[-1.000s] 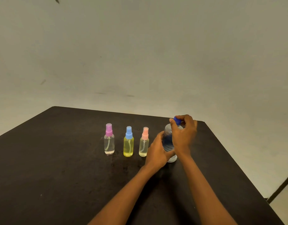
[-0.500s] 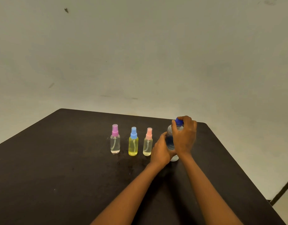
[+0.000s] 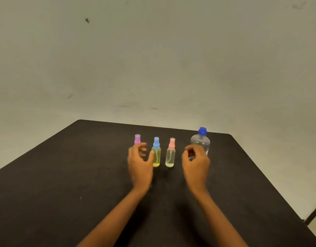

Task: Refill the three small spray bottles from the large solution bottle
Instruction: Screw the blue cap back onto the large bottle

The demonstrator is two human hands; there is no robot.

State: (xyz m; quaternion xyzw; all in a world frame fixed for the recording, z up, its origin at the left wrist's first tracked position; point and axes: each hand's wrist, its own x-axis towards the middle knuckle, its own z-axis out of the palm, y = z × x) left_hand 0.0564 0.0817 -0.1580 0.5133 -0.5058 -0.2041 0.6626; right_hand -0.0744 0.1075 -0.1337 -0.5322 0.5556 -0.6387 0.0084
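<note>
Three small spray bottles stand in a row on the black table (image 3: 64, 184): one with a purple cap (image 3: 137, 139), one with a blue cap and yellow liquid (image 3: 156, 152), one with a pink cap (image 3: 170, 153). The large clear solution bottle (image 3: 201, 139) with its blue cap on stands upright to their right. My left hand (image 3: 139, 163) hovers in front of the purple-capped bottle, fingers apart, hiding its body. Just in front of the large bottle, my right hand (image 3: 195, 163) holds nothing, fingers curled but apart.
The table's far edge runs just behind the bottles, and its right edge slants down to the lower right. A pale wall and floor lie beyond. A dark bar (image 3: 314, 213) shows at the right edge of view.
Both hands have let go of the large bottle and its cap. My left hand moved left to the purple-capped bottle; my right hand dropped lower. The blue cap is still on.
</note>
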